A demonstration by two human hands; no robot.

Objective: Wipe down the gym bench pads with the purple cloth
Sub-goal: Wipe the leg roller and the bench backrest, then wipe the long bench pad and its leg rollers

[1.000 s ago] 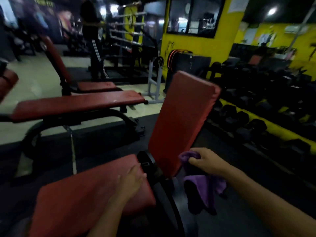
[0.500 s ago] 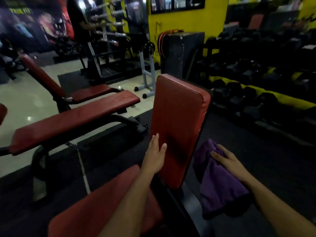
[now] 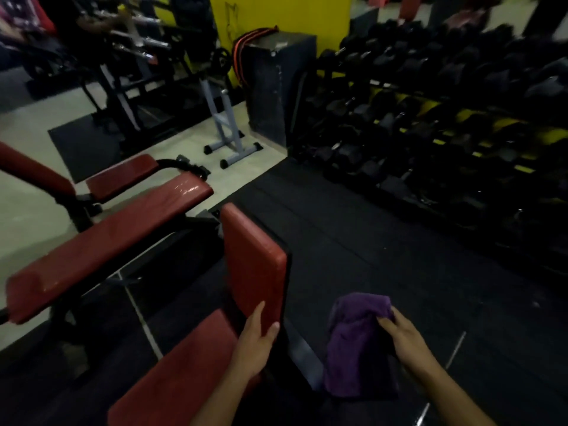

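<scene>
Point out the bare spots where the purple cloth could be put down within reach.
Free: the seat pad left of the left hand, and the dark floor mat between the upright back pad and the dumbbell rack. The neighbouring flat bench is bare too. Crowded: the rack side. The right hand holds the purple cloth.

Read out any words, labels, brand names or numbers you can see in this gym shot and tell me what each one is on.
None can be read.
Yellow wall: a faint dark mark, too blurred to read.
Dark box: a pale patch on top, no legible text.
Dumbbells on the rack: any weight numbers are too dark and small to tell.
Purple cloth and red back pad: no label or print visible.
</scene>
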